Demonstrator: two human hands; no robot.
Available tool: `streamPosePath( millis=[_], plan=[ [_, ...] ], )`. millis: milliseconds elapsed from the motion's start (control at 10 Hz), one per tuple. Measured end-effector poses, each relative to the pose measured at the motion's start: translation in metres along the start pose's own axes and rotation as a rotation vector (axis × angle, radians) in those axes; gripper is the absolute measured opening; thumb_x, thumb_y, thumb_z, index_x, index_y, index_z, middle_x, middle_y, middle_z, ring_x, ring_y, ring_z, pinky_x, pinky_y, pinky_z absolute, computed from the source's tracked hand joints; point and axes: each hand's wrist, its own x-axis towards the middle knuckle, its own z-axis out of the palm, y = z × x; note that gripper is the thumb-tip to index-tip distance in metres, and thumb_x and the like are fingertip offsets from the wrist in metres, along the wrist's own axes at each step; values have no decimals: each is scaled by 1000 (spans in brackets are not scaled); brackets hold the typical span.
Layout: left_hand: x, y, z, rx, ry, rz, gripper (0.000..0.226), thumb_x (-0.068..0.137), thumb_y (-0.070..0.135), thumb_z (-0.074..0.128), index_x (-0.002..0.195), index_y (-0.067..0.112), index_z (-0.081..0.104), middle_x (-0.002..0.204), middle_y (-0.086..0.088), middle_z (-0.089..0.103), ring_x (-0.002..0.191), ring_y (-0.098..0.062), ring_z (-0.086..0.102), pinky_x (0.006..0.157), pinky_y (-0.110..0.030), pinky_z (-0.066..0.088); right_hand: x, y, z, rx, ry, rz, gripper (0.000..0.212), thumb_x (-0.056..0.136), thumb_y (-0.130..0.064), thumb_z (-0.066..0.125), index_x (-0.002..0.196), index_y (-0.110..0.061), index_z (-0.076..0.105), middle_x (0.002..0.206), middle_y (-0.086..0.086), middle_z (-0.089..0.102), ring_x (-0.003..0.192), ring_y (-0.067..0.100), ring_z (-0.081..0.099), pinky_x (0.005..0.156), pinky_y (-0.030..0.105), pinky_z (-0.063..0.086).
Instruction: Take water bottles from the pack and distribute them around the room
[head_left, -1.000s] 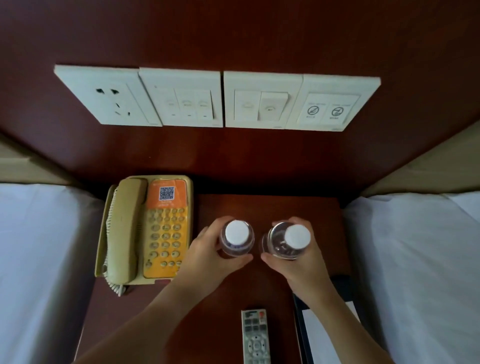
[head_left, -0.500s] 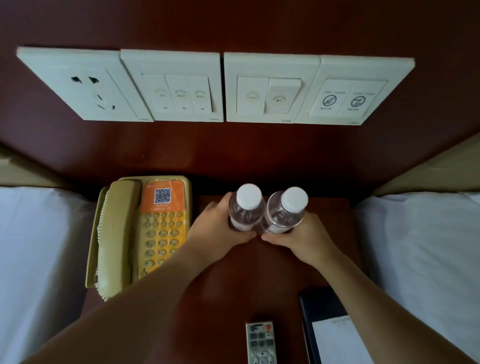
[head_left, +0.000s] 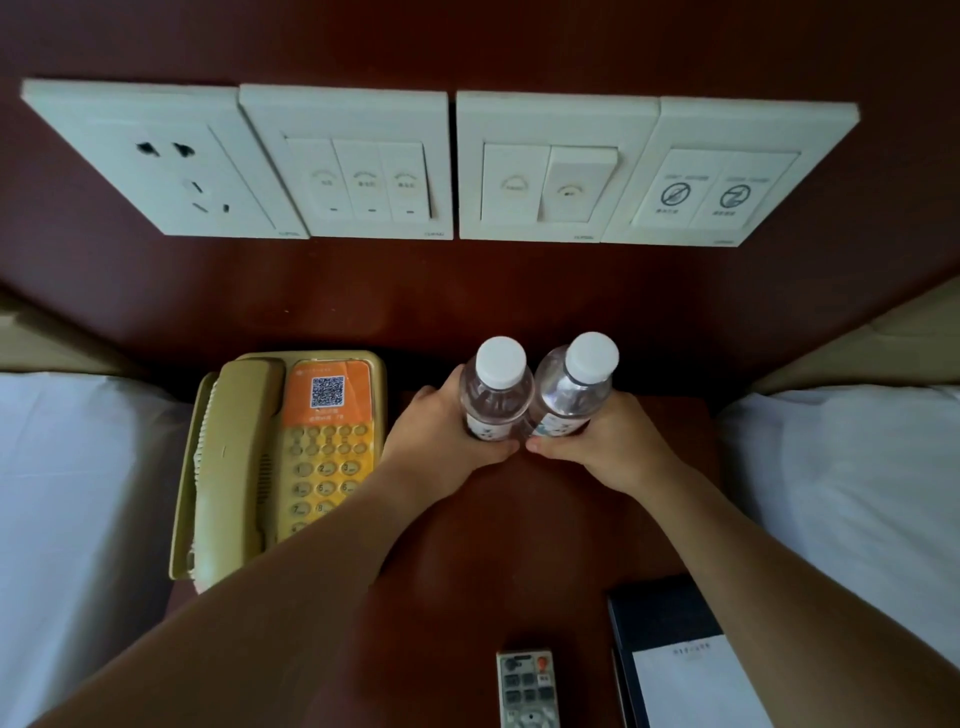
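Two clear water bottles with white caps stand side by side at the back of a dark wooden nightstand (head_left: 498, 545), close to the wall. My left hand (head_left: 436, 441) grips the left bottle (head_left: 496, 397) round its lower half. My right hand (head_left: 608, 447) grips the right bottle (head_left: 574, 389) the same way. The bottles touch each other, and my thumbs nearly meet in front of them. The pack is not in view.
A beige and orange telephone (head_left: 280, 457) fills the nightstand's left side. A remote control (head_left: 527, 688) and a dark notepad holder (head_left: 670, 649) lie near the front edge. White beds (head_left: 78, 519) flank both sides. A row of wall switches (head_left: 447, 166) hangs above.
Both hands carried the bottles from the nightstand's middle to its back and brought them together, side by side. The camera has leaned in closer.
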Motion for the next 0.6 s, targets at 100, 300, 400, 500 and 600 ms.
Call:
streamPosePath(
  millis=[100, 300, 400, 500, 600],
  plan=[
    [-2, 2, 3, -21, 18, -29, 74, 60, 57, 78, 128, 37, 55, 112, 25, 64, 118, -13, 56, 103, -41, 46, 1, 0, -1, -1, -8, -3, 63, 61, -34, 89, 119, -29, 64, 109, -18, 70, 107, 1, 64, 98, 40, 52],
    [-4, 3, 7, -61, 60, -65, 70, 62, 56, 79, 124, 36, 54, 113, 22, 63, 118, -12, 49, 87, -27, 39, 1, 2, 1, -12, 11, -34, 63, 63, -30, 90, 120, -27, 64, 110, -18, 69, 107, 0, 63, 98, 37, 52],
    [-7, 8, 9, -97, 72, -90, 72, 63, 51, 83, 126, 35, 52, 116, 17, 63, 118, -10, 45, 86, -26, 35, -1, 3, 1, 2, 12, -30, 65, 62, -30, 90, 121, -26, 63, 111, -19, 68, 108, -2, 63, 99, 36, 51],
    [-10, 7, 11, -144, 96, -104, 82, 60, 48, 87, 130, 37, 46, 118, 19, 57, 123, -9, 43, 90, -27, 35, -3, 7, 3, 47, -6, 14, 77, 62, -32, 90, 131, -26, 57, 121, -17, 65, 116, 0, 59, 104, 38, 48],
    [-21, 10, 10, -242, 116, -98, 99, 54, 43, 92, 136, 38, 37, 130, 16, 53, 124, -7, 48, 100, -32, 44, -12, 2, 4, 74, 15, 41, 93, 55, -44, 88, 137, -34, 44, 131, -18, 57, 126, 4, 51, 107, 39, 44]
  ],
)
